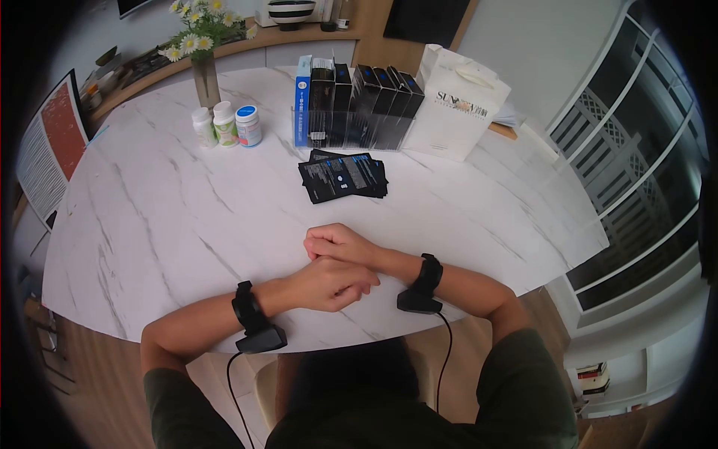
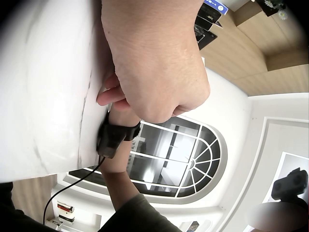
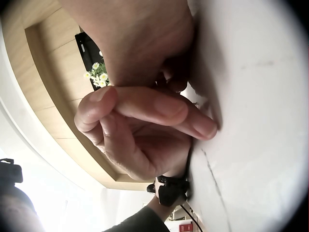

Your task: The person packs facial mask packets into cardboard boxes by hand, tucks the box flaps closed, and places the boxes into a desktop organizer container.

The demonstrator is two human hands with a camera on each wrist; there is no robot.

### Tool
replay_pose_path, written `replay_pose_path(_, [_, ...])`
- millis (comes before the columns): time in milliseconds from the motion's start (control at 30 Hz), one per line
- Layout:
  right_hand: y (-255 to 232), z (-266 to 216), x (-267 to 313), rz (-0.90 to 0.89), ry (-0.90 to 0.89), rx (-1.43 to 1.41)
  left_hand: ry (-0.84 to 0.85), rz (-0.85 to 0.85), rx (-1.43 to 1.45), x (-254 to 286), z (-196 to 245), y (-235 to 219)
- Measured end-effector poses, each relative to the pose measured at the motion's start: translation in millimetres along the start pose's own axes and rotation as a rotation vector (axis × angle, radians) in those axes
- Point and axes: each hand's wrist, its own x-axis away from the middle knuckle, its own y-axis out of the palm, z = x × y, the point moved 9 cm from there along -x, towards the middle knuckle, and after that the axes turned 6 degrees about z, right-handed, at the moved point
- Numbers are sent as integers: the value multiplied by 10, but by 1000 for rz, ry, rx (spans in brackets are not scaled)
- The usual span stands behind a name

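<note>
In the head view, the left hand [image 1: 333, 284] lies against the right hand [image 1: 340, 243] above the near part of the marble-patterned table [image 1: 187, 247]. Both hands have loosely curled fingers with no object in them. The left hand [image 2: 154, 63] fills the top of the left wrist view, its back to the camera. In the right wrist view, the left hand's bent fingers [image 3: 145, 108] show below the right hand [image 3: 140, 38], whose own fingers are partly hidden. Beyond the hands, a stack of black packets [image 1: 344, 176] lies on the table.
Behind the packets, a clear holder [image 1: 366, 131] holds a blue box [image 1: 302, 105] and several black boxes [image 1: 374, 90]. A white paper bag [image 1: 456, 105] stands to its right. At the left are several bottles [image 1: 226, 123] and a flower vase [image 1: 206, 82]. Cables hang from both wrist cameras.
</note>
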Motion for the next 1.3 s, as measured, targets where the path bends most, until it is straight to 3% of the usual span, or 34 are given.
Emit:
replay_pose_path(267, [1,-98,-15,-36,-2,15,12,10,-4,-4,12,-20])
replay_pose_path(367, [-36,-271,-4,-91,-8,160,2,15,1,-5,-3,-28])
replay_pose_path(433, [-67,-485,5,-192,-86,480,-4,21,7,-3,-14,-37])
replay_pose_path(467, [-102,-615,7,-200,-89,491,-3,30,35,-3,-18,-44])
replay_pose_path(600, [-641,-1174,-117,173,-283,827,-55,21,67,-22,-22,-61])
replay_pose_path(667, [-985,-1403,-206,383,-412,824,-63,24,77,-27,-23,-71])
replay_pose_path(767, [-1399,-1581,-337,621,-475,918,-82,27,103,-21,-58,-74])
replay_pose_path(800, [-1536,-1554,-409,687,-404,916,-93,24,124,-15,-69,-68])
replay_pose_path(867, [-1689,-1491,-534,747,-336,965,-115,18,138,-15,-78,-65])
replay_pose_path(1000, [-1802,-1144,-803,700,-310,1134,-98,10,113,-16,-74,-59])
replay_pose_path(1200, [-1718,-1211,-717,831,-459,1250,-125,-3,92,-26,-62,-53])
replay_pose_path(1267, [-1736,-1167,-763,789,-289,1224,-109,2,98,-22,-67,-41])
replay_pose_path(1300, [-1722,-1174,-767,788,-285,1223,-94,8,100,-20,-62,-44])
